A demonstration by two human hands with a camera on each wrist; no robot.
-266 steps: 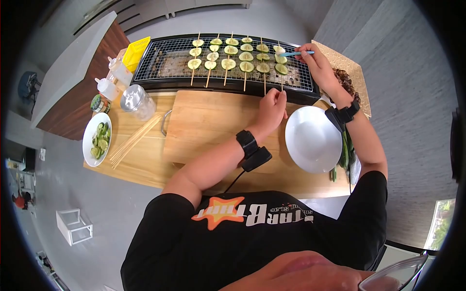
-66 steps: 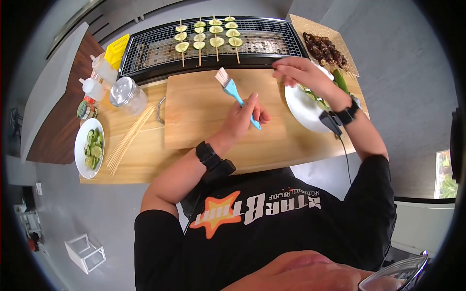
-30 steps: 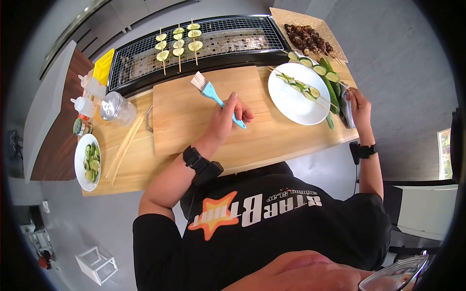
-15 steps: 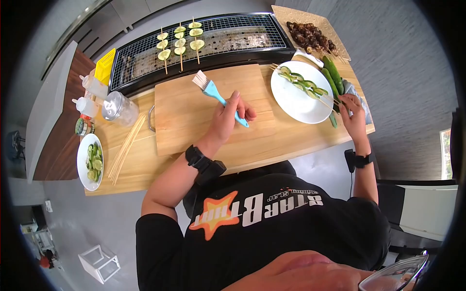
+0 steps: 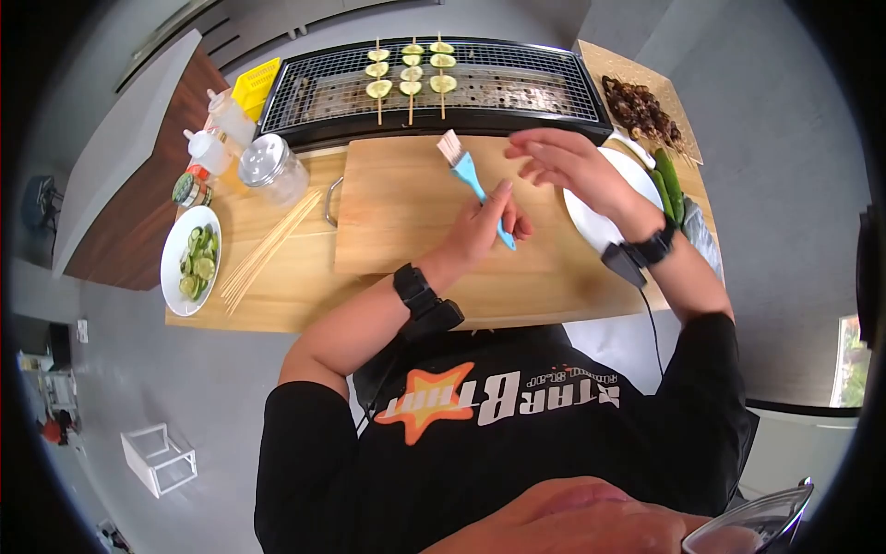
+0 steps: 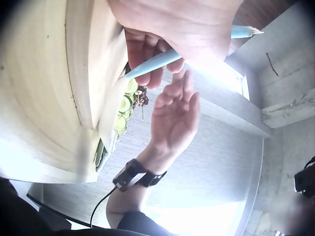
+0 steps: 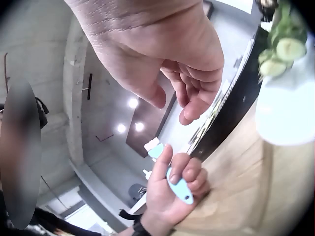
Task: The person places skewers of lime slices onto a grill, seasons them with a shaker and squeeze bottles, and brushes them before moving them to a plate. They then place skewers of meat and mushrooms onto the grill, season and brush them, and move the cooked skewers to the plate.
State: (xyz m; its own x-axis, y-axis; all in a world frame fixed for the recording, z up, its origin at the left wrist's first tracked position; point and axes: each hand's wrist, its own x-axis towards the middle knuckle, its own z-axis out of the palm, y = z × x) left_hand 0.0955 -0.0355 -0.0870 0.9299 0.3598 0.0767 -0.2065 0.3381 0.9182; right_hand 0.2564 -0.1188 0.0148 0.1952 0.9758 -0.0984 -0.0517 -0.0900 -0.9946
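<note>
My left hand (image 5: pixel 480 226) grips a light-blue basting brush (image 5: pixel 468 174) over the cutting board (image 5: pixel 392 212), bristles pointing up toward the grill. My right hand (image 5: pixel 577 171) holds nothing; its fingers are loosely bent, above the board's right end and overlapping the white plate (image 5: pixel 591 226). Skewered cucumber slices (image 7: pixel 290 49) lie on that plate in the right wrist view, hidden behind the hand in the head view. Three cucumber skewers (image 5: pixel 411 88) remain on the left half of the grill (image 5: pixel 526 92), handles toward me.
Browned skewered meat (image 5: pixel 641 106) lies on a tan board at the far right, beside whole cucumbers (image 5: pixel 669 185) and a grey cloth (image 5: pixel 699 235). Leftward are bare skewers (image 5: pixel 268 254), a bowl of cucumber slices (image 5: pixel 194 263), a lidded jar (image 5: pixel 274 171) and squeeze bottles (image 5: pixel 208 152).
Earlier, the right hand brushed skewers on a fuller grill; the brush passed to the left hand and skewers moved to the plate. Lately, the right hand let go of a skewer there and moved left.
</note>
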